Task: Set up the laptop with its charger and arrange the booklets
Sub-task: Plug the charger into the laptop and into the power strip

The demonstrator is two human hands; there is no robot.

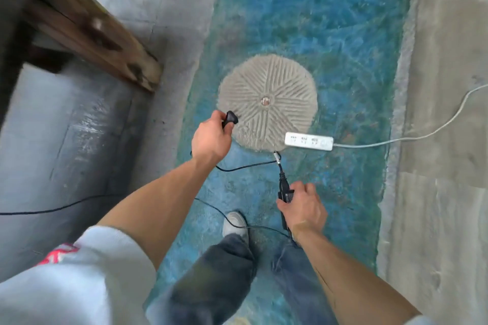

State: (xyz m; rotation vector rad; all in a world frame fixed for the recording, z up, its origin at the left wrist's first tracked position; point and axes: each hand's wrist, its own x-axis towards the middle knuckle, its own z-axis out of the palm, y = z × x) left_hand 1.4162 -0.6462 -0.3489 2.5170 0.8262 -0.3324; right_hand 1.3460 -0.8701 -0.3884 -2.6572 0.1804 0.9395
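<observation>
My left hand (210, 138) grips the black mains plug (230, 118) of the charger, held above the floor. My right hand (303, 206) holds the black charger brick (284, 194). A thin black cable (245, 166) loops between the two hands and trails off to the left. A white power strip (309, 141) lies on the floor just right of the plug, its sockets free, with a pale cord (412, 137) running off right. The laptop and the booklets are out of view.
A round grooved millstone (268, 97) is set in the blue painted floor (317, 21). A wooden beam (87, 26) slants across the upper left. Grey concrete (443, 166) borders the right side. My feet and jeans (235, 224) stand below the hands.
</observation>
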